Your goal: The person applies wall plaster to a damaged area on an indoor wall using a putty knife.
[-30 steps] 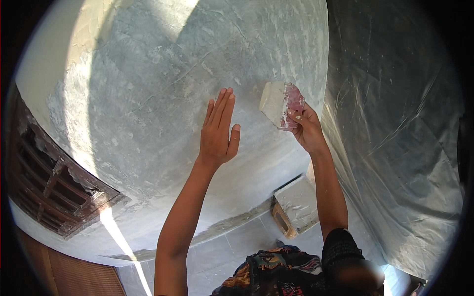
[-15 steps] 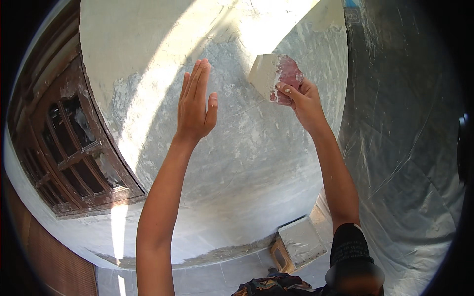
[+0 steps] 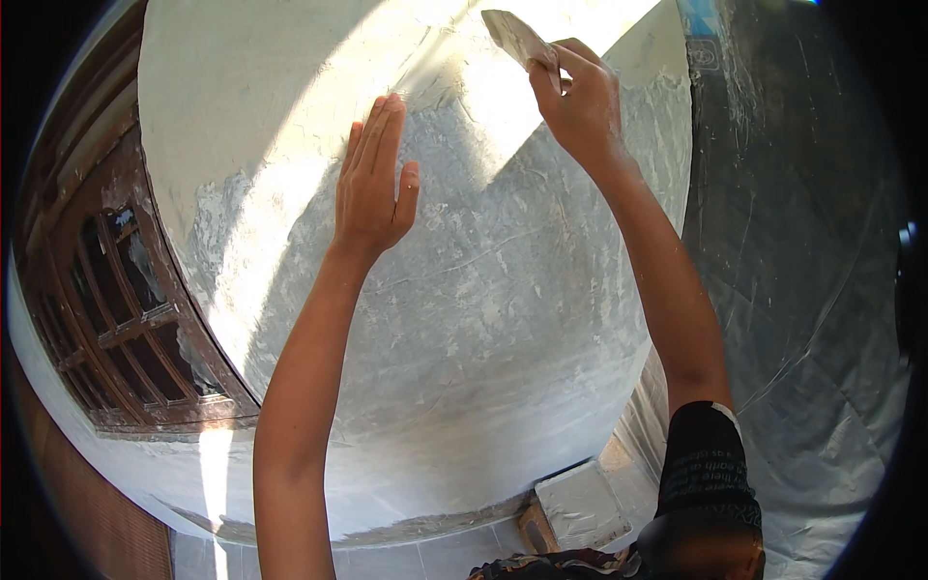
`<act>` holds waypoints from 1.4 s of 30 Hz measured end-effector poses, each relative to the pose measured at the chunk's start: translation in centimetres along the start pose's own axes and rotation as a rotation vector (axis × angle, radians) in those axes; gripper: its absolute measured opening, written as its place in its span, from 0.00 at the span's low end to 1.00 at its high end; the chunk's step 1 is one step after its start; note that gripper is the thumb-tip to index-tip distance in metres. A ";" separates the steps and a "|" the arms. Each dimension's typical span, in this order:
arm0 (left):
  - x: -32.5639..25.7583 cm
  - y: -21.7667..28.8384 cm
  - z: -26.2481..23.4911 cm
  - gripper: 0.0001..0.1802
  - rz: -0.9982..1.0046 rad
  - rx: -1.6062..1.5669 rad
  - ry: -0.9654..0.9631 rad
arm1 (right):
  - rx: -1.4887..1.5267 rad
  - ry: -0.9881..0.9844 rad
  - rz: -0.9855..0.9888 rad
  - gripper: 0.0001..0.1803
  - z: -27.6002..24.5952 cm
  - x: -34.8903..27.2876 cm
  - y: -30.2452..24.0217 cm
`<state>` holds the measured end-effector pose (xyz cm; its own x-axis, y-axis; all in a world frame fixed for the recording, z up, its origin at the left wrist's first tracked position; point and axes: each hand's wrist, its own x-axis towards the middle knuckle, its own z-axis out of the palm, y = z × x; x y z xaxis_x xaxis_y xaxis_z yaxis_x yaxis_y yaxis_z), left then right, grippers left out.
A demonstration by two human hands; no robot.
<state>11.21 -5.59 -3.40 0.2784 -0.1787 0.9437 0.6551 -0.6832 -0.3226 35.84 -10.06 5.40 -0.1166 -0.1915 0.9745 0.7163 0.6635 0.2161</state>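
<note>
I am facing a broad wall [image 3: 464,319], cream at the top and mottled grey lower down. Sunlight [image 3: 253,253] is falling across it in bright, slanting bands. To my left, a brown wooden window [image 3: 133,330] is showing dark panes between its bars. To my right, creased grey sheeting [image 3: 802,290] is hanging. Below, grey floor tiles [image 3: 435,555] are meeting the wall's foot, and a brown, finely lined surface [image 3: 101,512] is showing at the lower left.

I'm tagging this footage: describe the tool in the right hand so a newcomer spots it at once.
Start at the big grey-and-cream plastered wall filling the middle. Near its top, to the right of the flat, outstretched left hand, find the right hand. Gripped there is the thin, flat, off-white smeared spreader, tilted nearly edge-on, the only tool either hand holds.
</note>
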 end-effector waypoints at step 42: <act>0.7 -2.5 0.6 0.33 0.076 0.095 -0.031 | -0.614 -0.124 -0.333 0.18 5.4 -2.5 2.7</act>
<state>10.25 -3.60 -1.95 0.3507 -0.2045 0.9139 0.6942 -0.5982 -0.4003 34.36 -3.94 3.89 -0.4481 -0.2055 0.8700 0.8831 0.0496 0.4666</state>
